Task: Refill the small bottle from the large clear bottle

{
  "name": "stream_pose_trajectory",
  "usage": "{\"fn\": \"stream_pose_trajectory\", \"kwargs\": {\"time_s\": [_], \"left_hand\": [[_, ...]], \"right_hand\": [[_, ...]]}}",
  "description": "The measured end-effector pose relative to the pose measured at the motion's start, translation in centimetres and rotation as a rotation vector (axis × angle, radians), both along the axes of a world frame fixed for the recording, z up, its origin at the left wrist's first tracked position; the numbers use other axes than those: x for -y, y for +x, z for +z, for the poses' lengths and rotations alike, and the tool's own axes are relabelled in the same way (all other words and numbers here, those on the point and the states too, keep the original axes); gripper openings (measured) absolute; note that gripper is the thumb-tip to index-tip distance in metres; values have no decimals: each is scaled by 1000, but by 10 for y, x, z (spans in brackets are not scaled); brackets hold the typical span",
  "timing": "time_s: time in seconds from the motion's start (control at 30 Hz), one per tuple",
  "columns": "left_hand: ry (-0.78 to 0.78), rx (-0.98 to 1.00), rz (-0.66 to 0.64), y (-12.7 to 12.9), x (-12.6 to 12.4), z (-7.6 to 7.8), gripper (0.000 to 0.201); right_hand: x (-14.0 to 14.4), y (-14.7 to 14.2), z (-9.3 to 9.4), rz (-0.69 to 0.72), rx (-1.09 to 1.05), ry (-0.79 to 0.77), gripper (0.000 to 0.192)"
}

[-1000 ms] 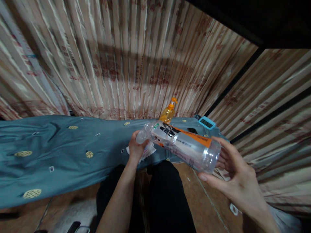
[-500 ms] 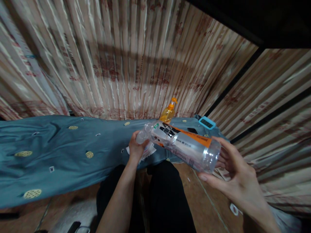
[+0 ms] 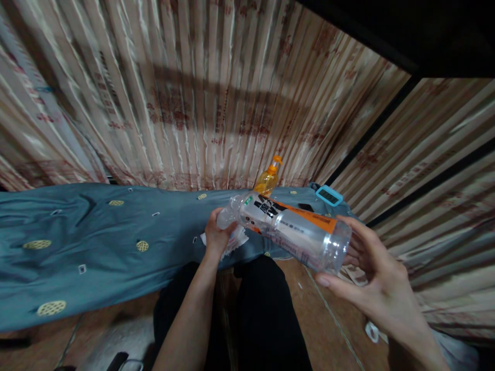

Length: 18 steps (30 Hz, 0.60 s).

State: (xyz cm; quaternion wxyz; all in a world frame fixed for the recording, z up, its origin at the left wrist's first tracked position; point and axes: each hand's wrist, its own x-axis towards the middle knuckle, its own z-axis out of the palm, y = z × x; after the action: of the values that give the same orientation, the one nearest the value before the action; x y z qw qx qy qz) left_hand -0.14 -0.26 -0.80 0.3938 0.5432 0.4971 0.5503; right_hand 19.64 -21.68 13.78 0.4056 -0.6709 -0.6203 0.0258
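Observation:
A clear plastic bottle (image 3: 294, 229) with an orange and silver label lies tilted in the air between my hands, its neck to the left and its base to the right. My left hand (image 3: 219, 232) is closed round the neck end. Around the base curl the thumb and fingers of my right hand (image 3: 375, 268), partly hidden behind the plastic. Just beneath my left hand, a white packet (image 3: 236, 240) rests on the blue-grey cloth (image 3: 170, 216). Behind the bottle stands a yellow pump bottle (image 3: 267, 180) with an orange top.
A light-blue framed device (image 3: 329, 196) and a dark flat object (image 3: 306, 207) sit on the cloth to the right. Pleated curtains (image 3: 201, 113) rise behind and on the right. A white roll-like item (image 3: 372, 332) lies on the brown floor (image 3: 325, 319).

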Motion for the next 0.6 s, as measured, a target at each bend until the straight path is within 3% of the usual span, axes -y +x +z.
{"fn": "stream_pose_trajectory", "kwargs": {"time_s": [0.6], "left_hand": [[-3,3,4,0,-1,-2,45]], "right_hand": [[-1,3,4,3,35,-12,86]]}}
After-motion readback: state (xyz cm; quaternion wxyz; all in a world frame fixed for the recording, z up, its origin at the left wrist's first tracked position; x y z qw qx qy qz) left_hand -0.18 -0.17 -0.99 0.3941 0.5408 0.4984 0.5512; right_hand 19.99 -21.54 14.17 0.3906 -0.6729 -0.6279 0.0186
